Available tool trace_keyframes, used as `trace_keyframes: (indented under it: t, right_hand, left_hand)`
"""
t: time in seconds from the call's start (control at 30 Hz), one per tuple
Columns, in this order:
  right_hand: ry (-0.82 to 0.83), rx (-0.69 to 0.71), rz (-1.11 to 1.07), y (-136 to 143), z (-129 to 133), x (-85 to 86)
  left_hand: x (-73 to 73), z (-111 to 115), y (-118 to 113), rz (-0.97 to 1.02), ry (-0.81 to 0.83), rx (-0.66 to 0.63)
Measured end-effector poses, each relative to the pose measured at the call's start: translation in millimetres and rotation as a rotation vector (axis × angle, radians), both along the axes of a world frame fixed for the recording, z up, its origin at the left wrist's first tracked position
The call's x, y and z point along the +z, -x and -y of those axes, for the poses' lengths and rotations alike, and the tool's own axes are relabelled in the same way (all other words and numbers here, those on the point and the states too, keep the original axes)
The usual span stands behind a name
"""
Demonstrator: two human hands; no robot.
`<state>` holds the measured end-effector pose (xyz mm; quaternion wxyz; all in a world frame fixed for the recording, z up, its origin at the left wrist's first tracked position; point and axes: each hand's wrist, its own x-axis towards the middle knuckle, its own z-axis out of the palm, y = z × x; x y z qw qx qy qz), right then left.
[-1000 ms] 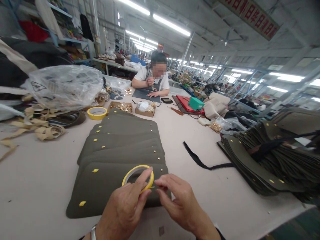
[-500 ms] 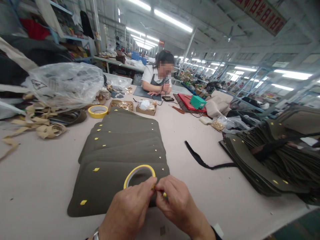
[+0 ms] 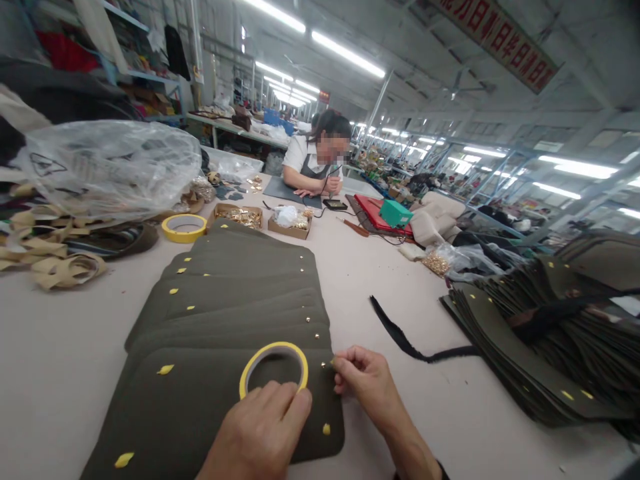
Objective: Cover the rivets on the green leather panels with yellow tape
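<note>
My left hand (image 3: pixel 263 427) grips a yellow tape roll (image 3: pixel 275 350) that stands over the nearest dark olive panel (image 3: pixel 200 393). My right hand (image 3: pixel 364 380) is at that panel's right edge, thumb and fingertips pinched on a small yellow tape piece (image 3: pixel 333 361), beside a small metal stud (image 3: pixel 323 365). Another yellow tape piece (image 3: pixel 327 429) sticks on the panel's lower right, and more mark its left side. Further olive panels (image 3: pixel 240 257) overlap behind it, with yellow bits at left and studs at right.
A second tape roll (image 3: pixel 184 228) lies at left near tan strips (image 3: pixel 70 267) and a plastic bag (image 3: pixel 115 167). Boxes of metal parts (image 3: pixel 240 217) are behind the panels. A black strip (image 3: pixel 400 333) and a panel stack (image 3: pixel 520 353) lie right. A person (image 3: pixel 317 160) sits opposite.
My hands have come apart; the right moved rightward to the panel's edge. A yellow piece at the panel's lower right, partly behind my right hand before, now shows fully. The view has shifted slightly.
</note>
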<state>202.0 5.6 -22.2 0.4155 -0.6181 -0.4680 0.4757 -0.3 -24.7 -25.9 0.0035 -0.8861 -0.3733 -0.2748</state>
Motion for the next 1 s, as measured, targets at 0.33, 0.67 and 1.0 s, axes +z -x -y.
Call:
trace_keyframes:
  t: [0.33,0.67,1.0]
  right_hand:
    - [-0.009,0.178,0.362,2.6,-10.9,-2.7]
    - [-0.069,0.29,0.78,1.1,-17.8,16.1]
    - [-0.509,0.555,0.995,-1.3,-1.5,7.7]
  left_hand:
    - [-20.6,-4.1,-4.7,-0.187,0.207,0.019]
    - [-15.0,-3.0,-5.0,-0.177,0.237,0.012]
    - [-14.5,-1.5,-3.9,-0.128,0.289,0.012]
